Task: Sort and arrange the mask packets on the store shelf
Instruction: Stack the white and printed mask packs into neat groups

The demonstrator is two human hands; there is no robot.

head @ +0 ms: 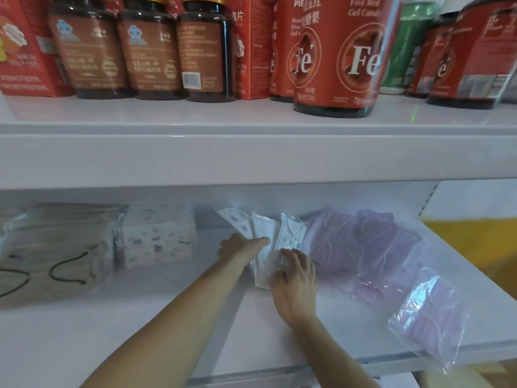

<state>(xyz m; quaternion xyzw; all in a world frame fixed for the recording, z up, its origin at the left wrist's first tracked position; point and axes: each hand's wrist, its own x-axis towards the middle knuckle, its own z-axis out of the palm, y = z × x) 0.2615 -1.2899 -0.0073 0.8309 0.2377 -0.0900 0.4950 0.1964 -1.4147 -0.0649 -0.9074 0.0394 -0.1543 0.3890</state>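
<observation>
Lower white store shelf (173, 317), centre of frame: two bare forearms reach in from the bottom edge.

Left hand (240, 249): arm runs diagonally from lower left; fingers straight and together, pointing right, lying against the left side of the white blue-printed mask packets in clear plastic (265, 247).

Right hand (293, 278): wrist bent, palm down, fingers spread and lightly curved, pressing on the lower end of the same packets. These packets stand fanned and leaning at mid-shelf, between the two hands.

Left of centre: a stack of white patterned masks in a clear wrapper (159, 236), upright, apart from the hands. Far left: a larger stack of beige masks with black ear loops (58, 253), just beside it.

Right of centre: lilac mask packets in clear plastic (372, 247), overlapping and slumped, touching the fanned packets. One further lilac packet (430, 317) overhangs the shelf's front edge at lower right.

Upper shelf (251, 155), top of frame: dark brown supplement bottles (151, 49), red "Fe" jars (335, 57), red cartons (251, 46).
</observation>
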